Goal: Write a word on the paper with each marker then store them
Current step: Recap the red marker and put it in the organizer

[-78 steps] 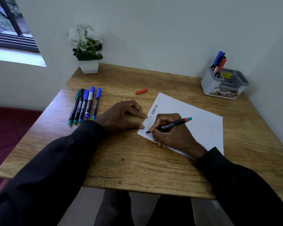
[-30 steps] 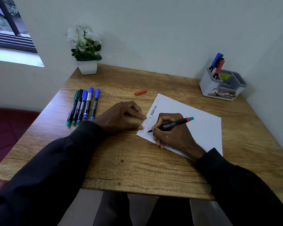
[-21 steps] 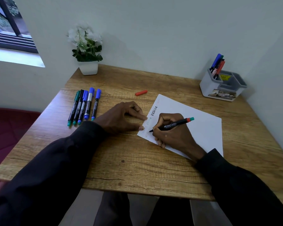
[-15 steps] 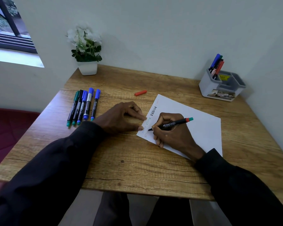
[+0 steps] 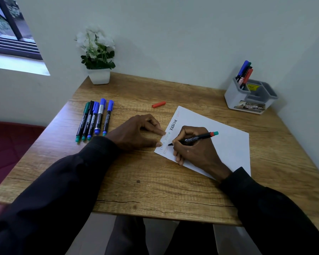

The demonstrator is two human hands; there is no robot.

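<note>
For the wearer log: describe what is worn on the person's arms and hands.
Both arms wear long, dark, near-black sleeves of plain cloth, the left sleeve and the right sleeve each ending at the wrist. The left hand and right hand are bare: no gloves, rings or watch show.

A wooden bench (image 5: 155, 190) sits in a corner of 2 pale walls (image 5: 173, 34); daylight enters a window (image 5: 7, 34) at left.

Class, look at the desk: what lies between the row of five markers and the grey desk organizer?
In the head view, a loose red cap lies on the wooden desk between the markers and organizer, beyond the paper's far corner.
</note>
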